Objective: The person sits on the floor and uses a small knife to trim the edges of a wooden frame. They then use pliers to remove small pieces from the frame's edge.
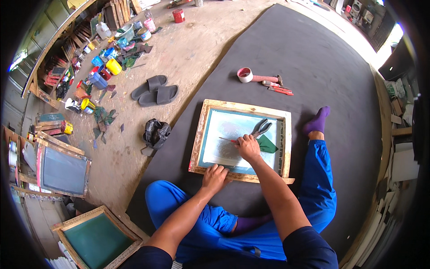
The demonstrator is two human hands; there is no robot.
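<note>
A wooden screen frame (242, 106) with white mesh and a blue-green border lies flat in front of my crossed leg. My right hand (247, 148) is over the mesh, fingers closed around what looks like a red-handled screwdriver (226, 139). Its thin shaft points left. My left hand (216, 177) rests on the frame's near rail, fingers bent over the wood; whether they grip it is hard to see. Beside my right hand, pliers (260, 127) with dark handles lie on the mesh, next to a dark green piece (267, 145). Dark marks line the frame's right inner edge.
Beyond the frame on the black mat (313, 67) lie a tape roll (244, 74), a hammer (268, 78) and red cutters (281, 90). Sandals (156, 92), a black plastic bag (156, 133) and paint containers (113, 67) are at left. Another green screen (96, 237) leans lower left.
</note>
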